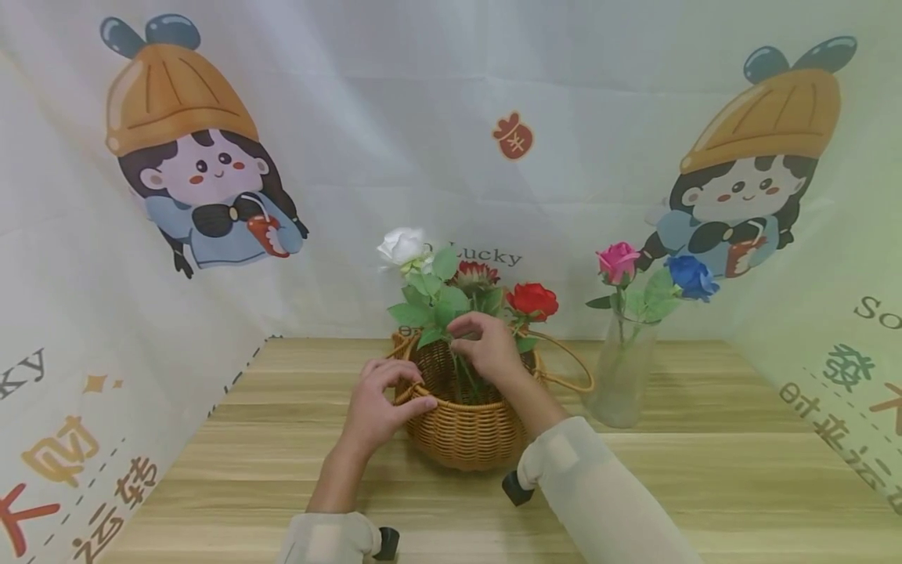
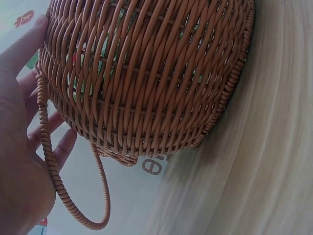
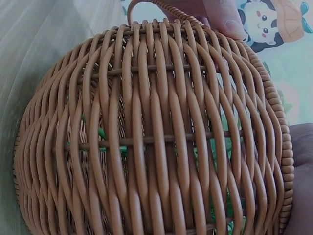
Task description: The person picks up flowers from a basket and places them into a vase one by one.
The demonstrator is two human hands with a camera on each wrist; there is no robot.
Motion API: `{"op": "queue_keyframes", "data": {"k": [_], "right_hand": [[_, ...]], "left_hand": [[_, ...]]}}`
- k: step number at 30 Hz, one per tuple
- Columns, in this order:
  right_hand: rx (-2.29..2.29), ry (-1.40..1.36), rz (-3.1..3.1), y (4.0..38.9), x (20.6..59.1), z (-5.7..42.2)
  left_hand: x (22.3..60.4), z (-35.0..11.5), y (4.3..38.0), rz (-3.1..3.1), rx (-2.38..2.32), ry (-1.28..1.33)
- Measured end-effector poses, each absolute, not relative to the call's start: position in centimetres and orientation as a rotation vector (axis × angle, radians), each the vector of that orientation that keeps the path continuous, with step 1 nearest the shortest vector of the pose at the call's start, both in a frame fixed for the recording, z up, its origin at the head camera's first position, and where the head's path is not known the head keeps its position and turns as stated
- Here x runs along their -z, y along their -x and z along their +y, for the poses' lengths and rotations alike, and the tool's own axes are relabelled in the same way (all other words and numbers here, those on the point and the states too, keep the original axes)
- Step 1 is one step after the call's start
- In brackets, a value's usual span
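Observation:
A brown wicker basket (image 1: 468,439) stands upright on the table. My left hand (image 1: 380,403) grips its left rim beside the handle, thumb over the edge; the left wrist view shows the fingers around the rim and handle (image 2: 76,208). Over the basket's opening, my right hand (image 1: 489,345) has curled fingers pinching at the leafy stem of a white rose (image 1: 404,247), though the exact contact is partly hidden. A dark red flower (image 1: 475,274) and a red rose (image 1: 533,301) also stand in the basket. In the right wrist view, basket weave (image 3: 156,122) hides most of the stems.
Right of the basket stands a clear vase (image 1: 623,384) holding a pink rose (image 1: 618,262) and a blue rose (image 1: 694,276). The basket's right handle (image 1: 581,372) sticks out toward the vase. Behind the wooden table (image 1: 232,470) hangs a printed white cloth (image 1: 380,133).

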State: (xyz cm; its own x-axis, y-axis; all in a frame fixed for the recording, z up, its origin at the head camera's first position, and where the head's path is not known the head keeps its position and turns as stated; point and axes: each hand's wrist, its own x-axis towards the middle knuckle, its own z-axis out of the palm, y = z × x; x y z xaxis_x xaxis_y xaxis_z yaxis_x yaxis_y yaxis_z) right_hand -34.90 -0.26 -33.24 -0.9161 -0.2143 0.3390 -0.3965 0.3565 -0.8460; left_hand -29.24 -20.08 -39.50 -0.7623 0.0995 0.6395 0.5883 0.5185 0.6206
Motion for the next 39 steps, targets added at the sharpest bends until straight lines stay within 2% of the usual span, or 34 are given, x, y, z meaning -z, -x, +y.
{"op": "queue_keyframes", "data": {"k": [27, 39], "right_hand": [[-2.017, -0.142, -1.709, 35.0, 33.1, 0.8], [-2.023, -0.077, -1.622, 34.8, 32.9, 0.9]], "left_hand": [[39.5, -20.2, 29.2, -2.240, 1.215, 0.530], [39.5, -20.1, 29.2, -2.218, 1.203, 0.544]]}}
